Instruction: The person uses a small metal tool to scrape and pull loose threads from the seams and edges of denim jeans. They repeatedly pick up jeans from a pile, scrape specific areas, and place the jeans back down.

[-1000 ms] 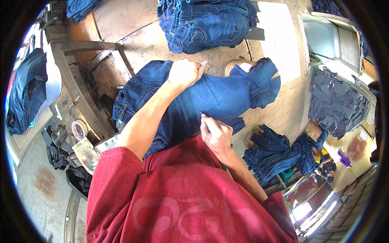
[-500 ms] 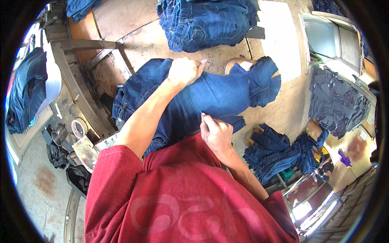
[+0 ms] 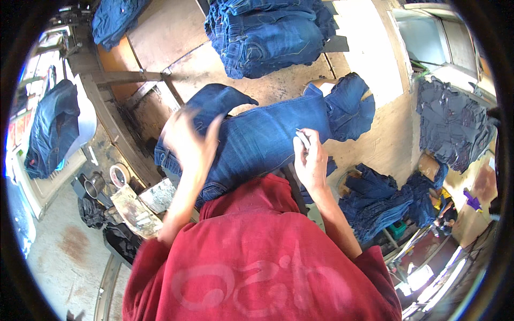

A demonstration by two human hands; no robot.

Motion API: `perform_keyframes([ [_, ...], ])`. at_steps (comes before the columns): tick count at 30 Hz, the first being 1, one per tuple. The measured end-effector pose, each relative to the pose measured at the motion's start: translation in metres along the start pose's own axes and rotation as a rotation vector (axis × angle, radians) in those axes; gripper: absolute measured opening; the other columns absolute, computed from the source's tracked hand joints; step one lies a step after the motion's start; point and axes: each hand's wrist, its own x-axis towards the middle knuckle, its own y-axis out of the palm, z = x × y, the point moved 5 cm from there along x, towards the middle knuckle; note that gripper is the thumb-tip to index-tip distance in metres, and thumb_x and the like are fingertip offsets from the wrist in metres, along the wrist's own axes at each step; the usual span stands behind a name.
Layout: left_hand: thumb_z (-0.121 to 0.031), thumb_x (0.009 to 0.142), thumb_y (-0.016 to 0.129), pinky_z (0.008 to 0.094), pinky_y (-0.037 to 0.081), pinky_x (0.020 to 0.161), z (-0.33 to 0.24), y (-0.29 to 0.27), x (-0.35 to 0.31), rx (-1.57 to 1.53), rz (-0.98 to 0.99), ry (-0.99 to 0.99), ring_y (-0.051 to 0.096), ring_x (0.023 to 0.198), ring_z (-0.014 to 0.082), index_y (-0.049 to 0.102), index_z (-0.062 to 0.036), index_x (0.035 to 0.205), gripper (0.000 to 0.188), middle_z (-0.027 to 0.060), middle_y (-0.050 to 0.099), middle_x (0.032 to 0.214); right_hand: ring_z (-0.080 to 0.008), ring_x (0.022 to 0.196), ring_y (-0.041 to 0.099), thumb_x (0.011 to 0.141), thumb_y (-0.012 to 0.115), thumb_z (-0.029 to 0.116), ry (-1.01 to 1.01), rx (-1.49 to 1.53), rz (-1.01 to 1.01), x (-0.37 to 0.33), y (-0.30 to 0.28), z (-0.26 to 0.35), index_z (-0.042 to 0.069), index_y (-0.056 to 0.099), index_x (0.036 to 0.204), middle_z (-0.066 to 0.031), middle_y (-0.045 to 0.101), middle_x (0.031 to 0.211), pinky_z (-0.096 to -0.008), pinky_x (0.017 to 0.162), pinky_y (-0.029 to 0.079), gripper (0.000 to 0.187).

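Across the middle of the frame runs a worn wooden table (image 3: 278,80), its top scuffed and stained, with a pair of dark blue jeans (image 3: 267,142) spread flat along it from centre left to centre right. At the top centre sits a stack of folded jeans (image 3: 267,32), and another blue garment (image 3: 110,18) lies at the upper left. Along the left edge a further pair of jeans (image 3: 51,131) hangs over a pale surface above a stained concrete floor (image 3: 64,251). At the lower left of the table's side lie a roll of tape (image 3: 119,174) and a metal cup (image 3: 95,184). On the right, a grey-blue heap of cloth (image 3: 452,123) rests, and more jeans (image 3: 385,203) are piled at the lower right. The left hand (image 3: 187,142) is blurred, fingers spread open over the jeans near their waistband, holding nothing. The right hand (image 3: 310,158) rests on the jeans at centre, its grip closed around a small pale slender tool (image 3: 303,140).
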Motion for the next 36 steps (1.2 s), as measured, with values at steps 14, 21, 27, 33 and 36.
perform_keyframes([
  [14,-0.024,0.089,0.091,0.0450,0.039,0.124,-0.008,-0.048,-0.165,-1.128,0.583,-1.221,0.058,0.141,0.0347,0.062,0.0105,0.139,0.067,0.0208,0.059,0.153,-0.0223,0.081,0.073,0.087,0.091,0.028,-0.272,-0.091,-0.014,0.004,0.027,-0.011,0.017,0.071,0.123,-0.0031,0.079,0.095,-0.0372,0.074,0.060,0.043],
  [21,-0.011,0.087,0.091,0.0393,0.054,0.109,-0.029,0.001,-0.140,-1.006,0.632,-0.944,0.072,0.118,0.0243,0.064,0.0049,0.142,0.063,0.0125,0.075,0.133,-0.0280,0.082,0.076,0.091,0.086,0.026,-0.192,0.032,0.121,0.006,0.023,-0.023,0.015,0.069,0.122,-0.0050,0.080,0.093,-0.0421,0.076,0.061,0.037],
  [27,-0.007,0.096,0.081,0.0426,0.064,0.095,-0.039,0.023,-0.154,-1.349,0.667,-1.257,0.077,0.107,0.0308,0.061,0.0112,0.140,0.052,0.0208,0.074,0.131,-0.0301,0.081,0.078,0.091,0.087,0.039,0.011,0.072,0.309,0.003,0.016,-0.031,0.013,0.070,0.108,-0.0072,0.080,0.090,-0.0446,0.073,0.061,0.035],
  [33,-0.004,0.098,0.080,0.0428,0.063,0.100,-0.037,0.025,-0.160,-1.303,0.615,-1.137,0.075,0.114,0.0297,0.060,0.0080,0.143,0.051,0.0192,0.073,0.135,-0.0366,0.084,0.078,0.087,0.090,0.039,-0.106,0.015,0.358,-0.016,0.027,-0.009,0.012,0.066,0.104,-0.0109,0.079,0.090,-0.0478,0.074,0.061,0.040],
  [36,0.000,0.097,0.079,0.0420,0.060,0.106,-0.029,0.009,-0.171,-1.309,0.601,-1.086,0.073,0.119,0.0278,0.061,0.0040,0.145,0.052,0.0169,0.072,0.138,-0.0387,0.087,0.078,0.086,0.090,0.036,-0.099,-0.080,0.359,-0.019,0.034,-0.004,0.011,0.064,0.106,-0.0121,0.079,0.091,-0.0493,0.076,0.061,0.041],
])
